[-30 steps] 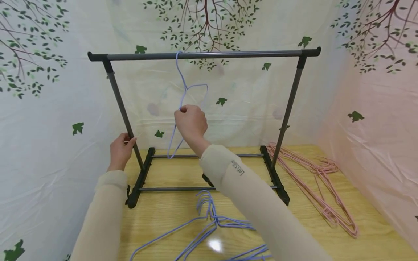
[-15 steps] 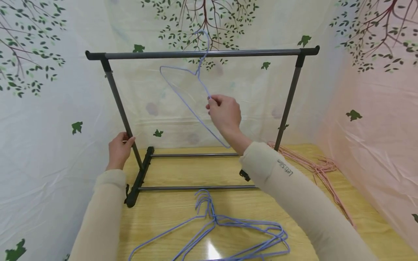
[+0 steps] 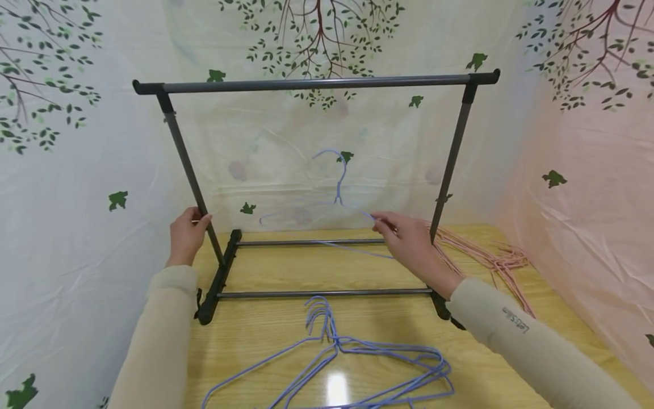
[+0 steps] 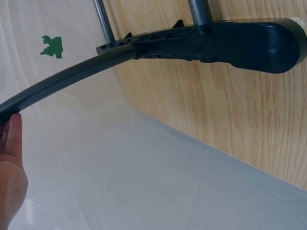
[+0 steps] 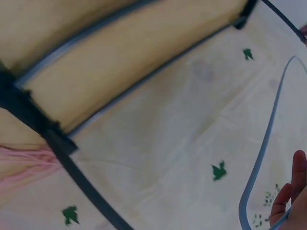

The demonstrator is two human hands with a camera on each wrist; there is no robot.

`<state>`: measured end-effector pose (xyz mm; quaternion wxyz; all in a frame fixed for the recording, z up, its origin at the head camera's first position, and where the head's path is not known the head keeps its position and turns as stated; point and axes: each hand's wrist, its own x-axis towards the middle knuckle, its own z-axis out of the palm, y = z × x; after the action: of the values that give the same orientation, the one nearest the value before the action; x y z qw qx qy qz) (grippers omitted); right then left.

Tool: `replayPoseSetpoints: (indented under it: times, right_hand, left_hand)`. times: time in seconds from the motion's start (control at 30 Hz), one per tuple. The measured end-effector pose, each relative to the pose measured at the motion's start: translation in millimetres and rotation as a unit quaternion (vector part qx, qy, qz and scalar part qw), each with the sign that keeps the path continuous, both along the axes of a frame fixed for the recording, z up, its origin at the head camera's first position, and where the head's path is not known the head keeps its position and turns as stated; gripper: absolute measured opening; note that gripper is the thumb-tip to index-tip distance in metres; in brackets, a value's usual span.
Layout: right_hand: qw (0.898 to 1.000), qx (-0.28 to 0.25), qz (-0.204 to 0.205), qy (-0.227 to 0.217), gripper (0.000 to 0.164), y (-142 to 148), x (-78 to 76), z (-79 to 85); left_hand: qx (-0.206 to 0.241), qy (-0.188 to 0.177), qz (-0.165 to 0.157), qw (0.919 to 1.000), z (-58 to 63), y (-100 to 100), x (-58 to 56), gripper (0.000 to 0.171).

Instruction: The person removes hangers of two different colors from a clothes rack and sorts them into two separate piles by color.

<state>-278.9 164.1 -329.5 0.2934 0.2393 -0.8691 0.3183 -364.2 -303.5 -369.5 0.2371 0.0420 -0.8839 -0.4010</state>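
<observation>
A blue wire hanger (image 3: pixel 341 180) is below the top bar of the black garment rack (image 3: pixel 317 84), hook upward and clear of the bar. My right hand (image 3: pixel 415 244) pinches its right shoulder between thumb and fingers. The right wrist view shows the looped end of this hanger (image 5: pixel 261 153) beside the hand (image 5: pixel 295 196). At the rack's left side, my left hand (image 3: pixel 186 237) holds the lower part of the upright post (image 3: pixel 188 159). In the left wrist view, the fingers (image 4: pixel 14 136) touch that post (image 4: pixel 62 79); the rest of the hand is cut off.
Several blue hangers (image 3: pixel 337 343) lie piled on the wooden table (image 3: pixel 245 352) before the rack. Several pink hangers (image 3: pixel 503 264) lie to the right, partly hidden by the right arm. Sheets printed with leaves (image 3: pixel 554 179) stand behind and at both sides.
The blue hanger has come off the top bar, rising and turning, then dropping below it. My right hand has moved right and down with it. The left hand has stayed on the post.
</observation>
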Motion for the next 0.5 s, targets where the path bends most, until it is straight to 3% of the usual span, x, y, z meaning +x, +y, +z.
replayPoseSetpoints:
  times: [0.13, 0.3, 0.5]
  right_hand:
    - [0.999, 0.017, 0.035, -0.003, 0.02, 19, 16.6, -35.4]
    - [0.997, -0.003, 0.066, -0.041, 0.02, 32, 42.1, -69.3]
    - [0.984, -0.044, 0.108, -0.134, 0.019, 38, 69.8, -98.9]
  left_hand:
    - [0.0, -0.005, -0.005, 1.0, 0.3, 1, 1.4, 0.032]
    - [-0.007, -0.003, -0.011, 0.9999, 1.3, 1, 4.0, 0.035]
    - [-0.012, -0.007, -0.009, 0.9999, 2.2, 0, 2.9, 0.035]
